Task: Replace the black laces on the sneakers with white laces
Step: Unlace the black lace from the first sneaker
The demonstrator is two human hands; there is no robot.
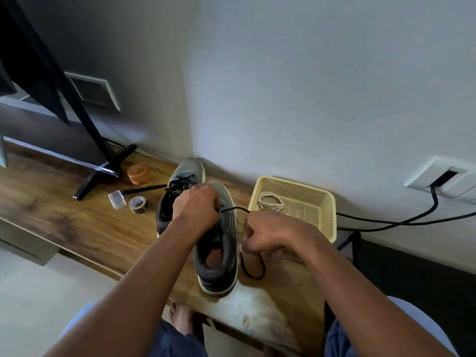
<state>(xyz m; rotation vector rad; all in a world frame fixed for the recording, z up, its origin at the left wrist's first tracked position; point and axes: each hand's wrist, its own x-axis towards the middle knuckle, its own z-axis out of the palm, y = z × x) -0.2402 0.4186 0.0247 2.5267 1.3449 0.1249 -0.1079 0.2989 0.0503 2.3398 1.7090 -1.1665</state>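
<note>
Two grey sneakers stand side by side on the wooden table (85, 222). The near sneaker (219, 258) has its heel toward me; the far sneaker (180, 184) behind it still carries its black lace. My left hand (197, 208) grips the near sneaker over its tongue and eyelets. My right hand (265, 237) pinches a black lace (235, 208) that runs taut from the shoe to my fingers. The lace's loose end curls in a loop (253, 269) on the table below that hand. A coiled white lace (269, 200) lies in the yellow basket (324, 215).
Left of the shoes lie a tape roll (138, 204), a small clear box (117, 199), a black pen (144, 189) and an orange jar (138, 173). A black stand foot (103, 173) sits further left. Black cables (401, 221) run from a wall socket (443, 177).
</note>
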